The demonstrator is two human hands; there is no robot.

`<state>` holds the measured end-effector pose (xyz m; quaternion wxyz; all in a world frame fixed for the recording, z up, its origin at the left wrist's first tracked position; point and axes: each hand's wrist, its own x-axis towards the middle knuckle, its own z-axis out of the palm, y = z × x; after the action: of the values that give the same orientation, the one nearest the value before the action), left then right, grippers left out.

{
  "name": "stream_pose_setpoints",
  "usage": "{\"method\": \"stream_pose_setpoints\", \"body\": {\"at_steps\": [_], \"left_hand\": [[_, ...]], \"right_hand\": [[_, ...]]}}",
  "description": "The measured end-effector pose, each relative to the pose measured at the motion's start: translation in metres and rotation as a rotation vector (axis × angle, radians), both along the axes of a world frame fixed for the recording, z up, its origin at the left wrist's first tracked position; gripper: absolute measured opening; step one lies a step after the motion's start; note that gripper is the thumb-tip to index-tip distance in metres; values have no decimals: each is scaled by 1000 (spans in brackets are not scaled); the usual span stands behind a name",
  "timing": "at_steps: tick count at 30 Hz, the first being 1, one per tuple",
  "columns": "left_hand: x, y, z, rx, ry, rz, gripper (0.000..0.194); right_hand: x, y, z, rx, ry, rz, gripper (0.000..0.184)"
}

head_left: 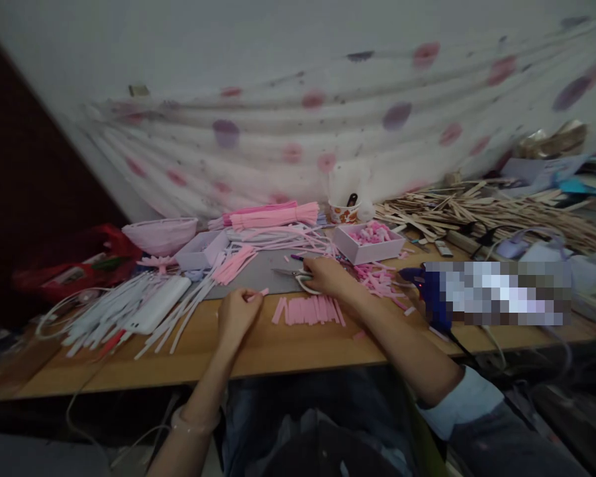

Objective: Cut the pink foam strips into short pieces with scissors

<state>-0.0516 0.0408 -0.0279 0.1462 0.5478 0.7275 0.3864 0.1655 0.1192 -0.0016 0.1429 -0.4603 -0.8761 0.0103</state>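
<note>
My left hand rests on the wooden table with its fingers pinched on a short pink paper strip. My right hand lies further back, closed over the handles of a pair of scissors whose blades point left on a grey mat. A row of cut pink strips lies side by side between my two hands, just in front of the right one.
A white box of pink pieces, a patterned cup, pink strip bundles and a heap of wooden sticks stand behind. White strips and a red bag lie left; a blue glue gun lies right.
</note>
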Motion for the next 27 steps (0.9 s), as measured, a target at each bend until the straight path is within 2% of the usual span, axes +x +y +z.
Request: {"method": "stream_pose_setpoints", "body": {"at_steps": [3, 6, 9, 14, 18, 22, 25, 27], "left_hand": [[12, -3, -3, -55, 101, -24, 26], [21, -4, 0, -181, 233, -63, 33], [24, -6, 6, -271, 342, -116, 32], [24, -9, 22, -371, 432, -220, 43], [25, -5, 32, -415, 437, -243, 34], [22, 1, 26, -430, 430, -268, 28], [12, 6, 17, -415, 375, -381, 35], [1, 11, 16, -441, 298, -487, 40]], "right_hand": [[3, 5, -2, -8, -47, 20, 17], [6, 7, -2, -2, -65, 37, 18], [7, 7, 0, -5, -85, 38, 19], [9, 7, 1, -27, -72, 29, 19], [11, 8, 0, -37, -65, 22, 20], [14, 8, 2, -40, -53, -8, 19], [13, 7, 5, 7, 16, -3, 17], [9, 4, 6, 32, 102, 66, 16]]}}
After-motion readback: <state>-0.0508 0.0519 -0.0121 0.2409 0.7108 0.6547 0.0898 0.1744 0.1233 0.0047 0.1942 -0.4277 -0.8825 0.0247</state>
